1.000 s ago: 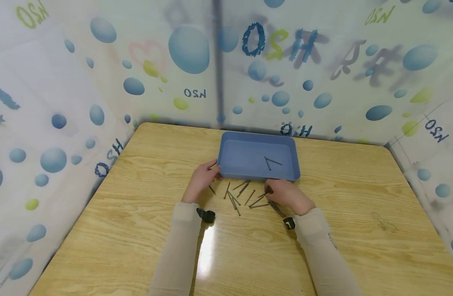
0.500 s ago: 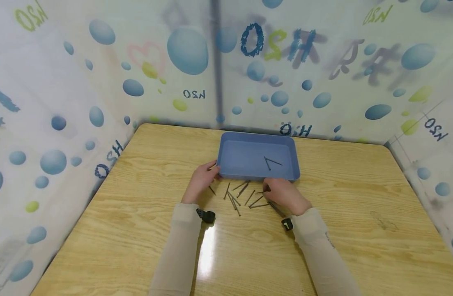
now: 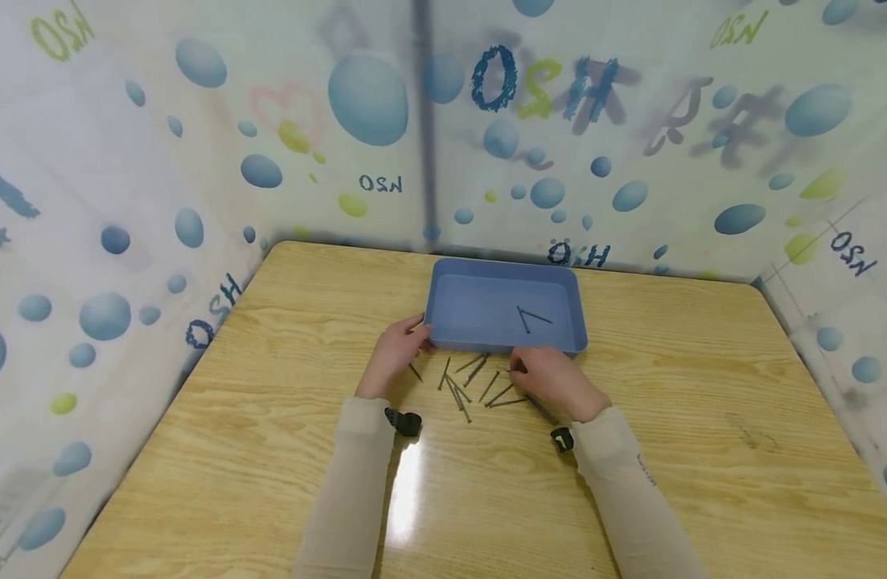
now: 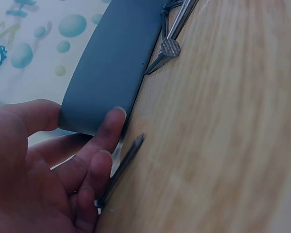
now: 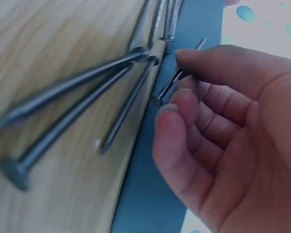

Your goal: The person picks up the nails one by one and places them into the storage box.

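Note:
A blue tray [image 3: 472, 310] lies on the table with two nails [image 3: 535, 315] inside. My left hand [image 3: 398, 347] holds its front left corner; the left wrist view shows fingertips [image 4: 117, 116] against the tray's wall. A single nail [image 4: 120, 171] lies on the wood beside those fingers. My right hand [image 3: 553, 376] is at the tray's front edge near its right end. Between thumb and fingertips it pinches a nail [image 5: 167, 89], seen in the right wrist view close to the tray's outer wall. Several loose nails [image 3: 456, 394] are scattered before the tray.
Several more nails [image 5: 72, 116] lie under and left of my right hand, some crossing each other. The wooden table [image 3: 255, 402] reaches back to a patterned curtain wall [image 3: 298, 121], with the tray close to that far edge.
My right hand has lifted a nail from the pile and shifted slightly left and toward the tray. The left hand and tray have stayed in place.

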A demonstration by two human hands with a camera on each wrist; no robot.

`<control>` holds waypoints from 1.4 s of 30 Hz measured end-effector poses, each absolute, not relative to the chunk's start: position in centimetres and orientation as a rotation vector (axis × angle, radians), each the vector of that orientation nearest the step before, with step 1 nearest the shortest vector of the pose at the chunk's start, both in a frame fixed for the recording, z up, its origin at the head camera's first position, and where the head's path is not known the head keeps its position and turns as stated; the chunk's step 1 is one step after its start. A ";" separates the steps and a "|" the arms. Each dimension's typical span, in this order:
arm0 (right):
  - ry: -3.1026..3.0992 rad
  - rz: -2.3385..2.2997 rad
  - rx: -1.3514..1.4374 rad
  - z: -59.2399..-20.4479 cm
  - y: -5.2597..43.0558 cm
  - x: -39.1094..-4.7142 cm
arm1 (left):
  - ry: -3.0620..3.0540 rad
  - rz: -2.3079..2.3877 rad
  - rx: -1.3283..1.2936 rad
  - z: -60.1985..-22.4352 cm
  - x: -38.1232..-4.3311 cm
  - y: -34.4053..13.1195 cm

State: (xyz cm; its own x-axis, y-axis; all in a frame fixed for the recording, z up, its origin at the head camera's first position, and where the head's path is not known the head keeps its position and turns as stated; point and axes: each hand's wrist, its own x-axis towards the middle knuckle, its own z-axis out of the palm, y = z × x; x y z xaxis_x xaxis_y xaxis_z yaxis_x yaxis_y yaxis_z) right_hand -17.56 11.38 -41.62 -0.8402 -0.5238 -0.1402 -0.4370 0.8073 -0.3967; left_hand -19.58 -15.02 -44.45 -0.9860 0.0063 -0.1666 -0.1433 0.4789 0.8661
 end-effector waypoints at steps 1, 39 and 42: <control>2.752 -0.534 -0.742 -41.5 11.3 -17.5 | 2.569 1.530 -0.119 -44.4 -19.6 -15.0; 2.840 -1.306 -0.368 -41.9 15.4 -20.1 | 2.566 1.505 -0.116 -44.4 -19.7 -15.2; 2.850 -1.293 -0.355 -42.0 15.5 -20.3 | 2.566 1.505 -0.120 -44.5 -19.7 -15.2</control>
